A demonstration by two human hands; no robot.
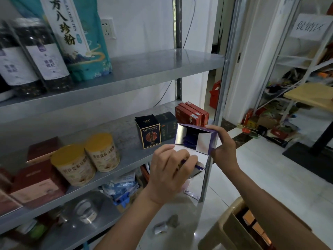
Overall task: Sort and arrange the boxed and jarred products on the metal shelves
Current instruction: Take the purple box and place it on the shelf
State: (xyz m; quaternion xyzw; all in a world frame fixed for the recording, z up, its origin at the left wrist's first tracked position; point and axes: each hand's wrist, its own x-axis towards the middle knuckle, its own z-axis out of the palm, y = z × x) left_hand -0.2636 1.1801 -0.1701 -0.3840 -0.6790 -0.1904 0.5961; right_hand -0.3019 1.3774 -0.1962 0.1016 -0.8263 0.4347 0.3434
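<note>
Purple box (196,139), top flaps open, held in front of the middle shelf (115,130) edge. Right hand (222,147) grips its right side. Left hand (171,166) is curled closed on the near flap, hiding the box's lower front. Dark contents inside are indistinct. Beyond the hands: black box (148,131); left of them, two yellow-lidded cans (84,157), labels blurred.

Purple box (212,141), silver inside.
</note>
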